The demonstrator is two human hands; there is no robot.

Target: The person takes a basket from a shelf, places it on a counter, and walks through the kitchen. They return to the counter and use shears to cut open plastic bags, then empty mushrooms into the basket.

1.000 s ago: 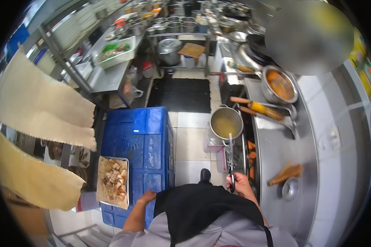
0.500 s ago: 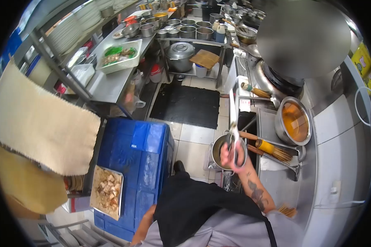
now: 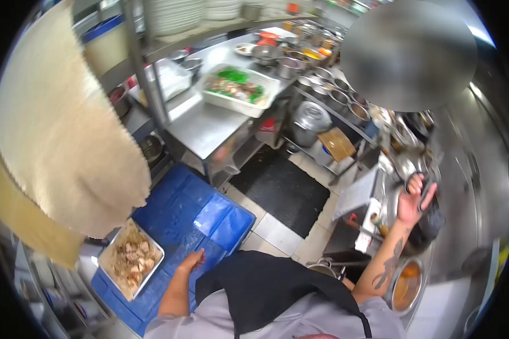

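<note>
My right hand (image 3: 411,206) is raised over the stove side with a pair of scissors (image 3: 425,198) in it. Their dark handle loops show around the fingers; the blades are hard to make out against the metal behind. Low over the blue chest (image 3: 223,212) hovers my left hand (image 3: 192,260), fingers curled in, with nothing visible in them. Beside it on the chest lies a white tray (image 3: 160,261) of cut, cooked-looking meat pieces (image 3: 136,257).
A steel bowl of orange liquid (image 3: 407,285) sits below my right forearm. Ahead are a steel table (image 3: 209,131) with a white basket (image 3: 246,106), a lidded pot (image 3: 311,120) and a black floor mat (image 3: 283,183). Beige cloth (image 3: 73,124) hangs at the left.
The view has swung toward the left. My right hand, still gripping the scissors, has gone from above a pot out to the upper right. My left hand has come into view.
</note>
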